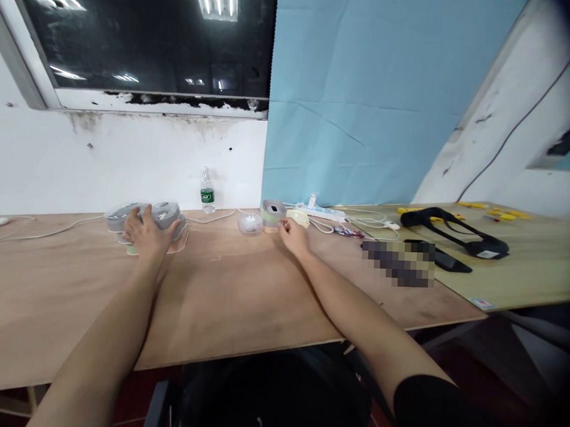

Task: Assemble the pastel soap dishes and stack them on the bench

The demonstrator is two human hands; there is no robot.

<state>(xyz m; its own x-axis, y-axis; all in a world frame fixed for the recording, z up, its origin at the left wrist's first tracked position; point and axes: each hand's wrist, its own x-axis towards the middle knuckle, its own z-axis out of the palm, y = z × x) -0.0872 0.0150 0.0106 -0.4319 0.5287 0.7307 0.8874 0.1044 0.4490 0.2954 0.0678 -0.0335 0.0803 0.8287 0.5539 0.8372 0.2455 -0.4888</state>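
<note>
My left hand (148, 230) lies with spread fingers over a cluster of stacked containers with grey lids (166, 212), at the left of the table. It touches them, and its palm hides part of the cluster. Farther right, my right hand (294, 237) has its fingers curled together at the right side of a small stack of grey, green and orange containers (272, 214). Whatever its fingertips pinch is hidden. A pale yellow container (300, 217) sits just behind that hand. Left of the small stack stands a clear round container (250, 223).
A water bottle (208, 192) stands against the wall. White cables and a power strip (320, 212) run along the back. On the right are a black strapped headset-like frame (457, 232), a dark flat object (445, 259) and yellow pieces (504, 214). The wooden table's (235, 299) front edge is near me.
</note>
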